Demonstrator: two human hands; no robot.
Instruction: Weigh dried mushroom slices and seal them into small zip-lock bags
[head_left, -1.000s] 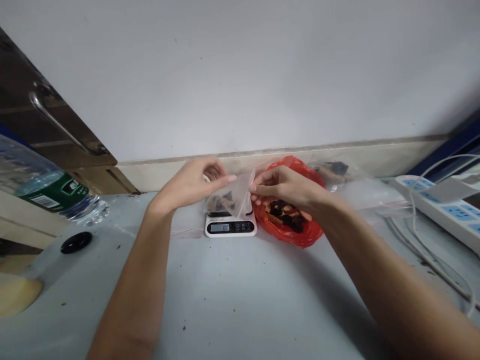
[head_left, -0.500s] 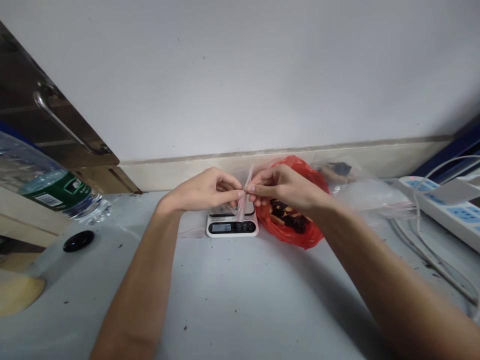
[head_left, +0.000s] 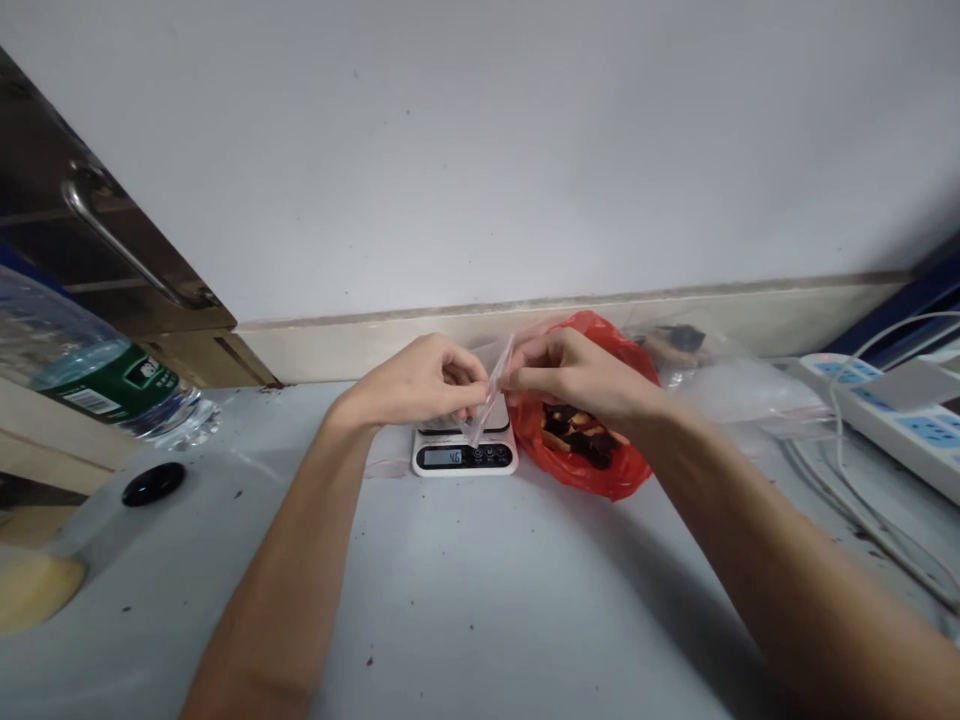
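Between my two hands is a clear zip bag (head_left: 491,405), its mouth edge slanting over a small white digital scale (head_left: 465,468). My left hand (head_left: 424,385) pinches the bag's left side, fingers curled. On the other side my right hand (head_left: 574,375) grips the bag's edge between thumb and fingers. The scale's display reads what looks like 4.6; much of its plate is hidden by my left hand and the bag. Just under my right hand sits an open red plastic bag (head_left: 626,475) holding dark and pale dried pieces (head_left: 585,440).
Another clear bag (head_left: 735,390) with dark contents lies behind on the right, beside a white power strip (head_left: 919,425) with cables. At left are a large water bottle (head_left: 120,385), a black oval object (head_left: 154,484) and a metal-handled door (head_left: 135,240). A wall closes the back.
The scale's reading has gone from 0.0 to about 4.6. The zip bag's edge now slants more, and my hands have drawn slightly apart while still gripping it.
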